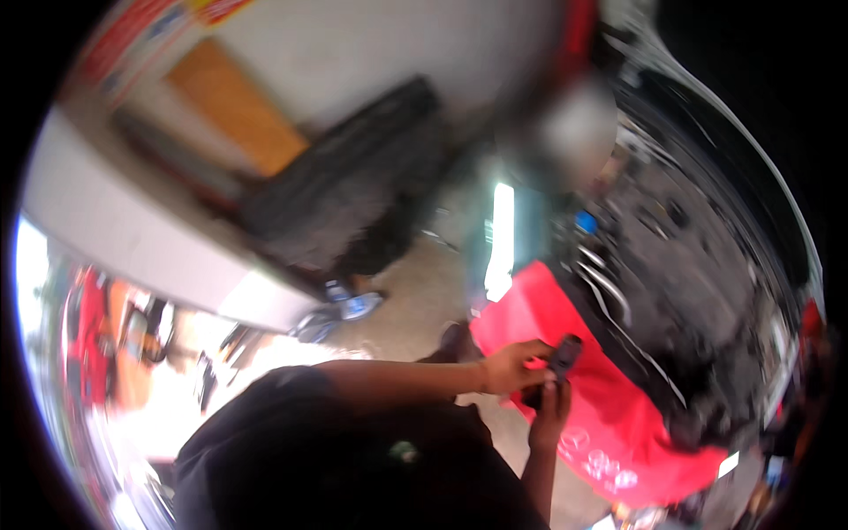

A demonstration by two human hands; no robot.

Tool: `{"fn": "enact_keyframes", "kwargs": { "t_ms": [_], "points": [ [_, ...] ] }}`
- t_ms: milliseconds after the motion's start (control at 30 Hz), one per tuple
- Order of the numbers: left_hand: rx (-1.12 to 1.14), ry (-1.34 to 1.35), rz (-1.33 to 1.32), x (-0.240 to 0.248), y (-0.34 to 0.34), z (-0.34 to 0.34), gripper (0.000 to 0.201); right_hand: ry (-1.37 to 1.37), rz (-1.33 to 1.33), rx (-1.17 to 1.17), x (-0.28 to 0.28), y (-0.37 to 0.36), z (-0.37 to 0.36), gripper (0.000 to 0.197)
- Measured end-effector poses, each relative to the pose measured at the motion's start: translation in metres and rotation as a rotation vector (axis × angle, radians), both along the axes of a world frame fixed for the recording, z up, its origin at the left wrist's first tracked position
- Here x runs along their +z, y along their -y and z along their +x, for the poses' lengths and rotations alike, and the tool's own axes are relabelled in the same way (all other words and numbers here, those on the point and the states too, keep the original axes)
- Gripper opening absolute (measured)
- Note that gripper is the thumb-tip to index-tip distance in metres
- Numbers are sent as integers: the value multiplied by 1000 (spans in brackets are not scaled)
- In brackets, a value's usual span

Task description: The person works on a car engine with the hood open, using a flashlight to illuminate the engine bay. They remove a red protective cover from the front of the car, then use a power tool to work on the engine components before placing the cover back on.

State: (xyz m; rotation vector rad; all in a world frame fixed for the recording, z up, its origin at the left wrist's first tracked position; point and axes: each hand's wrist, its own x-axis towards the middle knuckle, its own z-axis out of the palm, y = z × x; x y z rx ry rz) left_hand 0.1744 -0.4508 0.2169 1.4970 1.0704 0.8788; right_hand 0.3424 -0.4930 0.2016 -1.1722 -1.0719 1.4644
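In front of my body, a small dark elongated part [565, 355] with a rounded end is held between both hands; blur hides its exact kind. My left hand [511, 367] reaches in from the left, its fingers closed around the part's side. From below, my right hand [551, 408] grips the lower end, thumb and fingers pressed together. Beneath the hands, a red fender cover [521, 309] with white printing drapes over the car's edge. Just right of it lies the open engine bay [685, 256] with dark covers, pale hoses and a blue cap [586, 222].
Large black tyres [349, 177] rest against the wall at upper left, near an orange-brown board [234, 106]. A long pale ledge [150, 225] runs along the left. A plastic bottle [360, 306] is on the floor. The raised hood [751, 97] edges the upper right.
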Motion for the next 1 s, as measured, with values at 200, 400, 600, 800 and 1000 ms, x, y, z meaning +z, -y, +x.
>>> {"fn": "enact_keyframes", "kwargs": {
  "t_ms": [200, 400, 600, 800, 1000],
  "points": [
    [82, 174, -225, 63, 45, -32, 19, 50, 121, 70, 0, 19, -30, 33],
    [629, 542, -140, 30, 48, -131, 33, 118, -13, 320, -1, 16, -79, 29],
    [883, 782, -160, 16, 69, -309, 32, 111, -168, 384, -30, -11, -147, 24],
    [1287, 460, -206, 17, 128, -483, 43, 185, -187, 573, -20, -53, -294, 27],
    [1580, 96, -111, 0, 190, -588, 49, 314, -92, 696, 7, -69, -404, 27]
  ]
}}
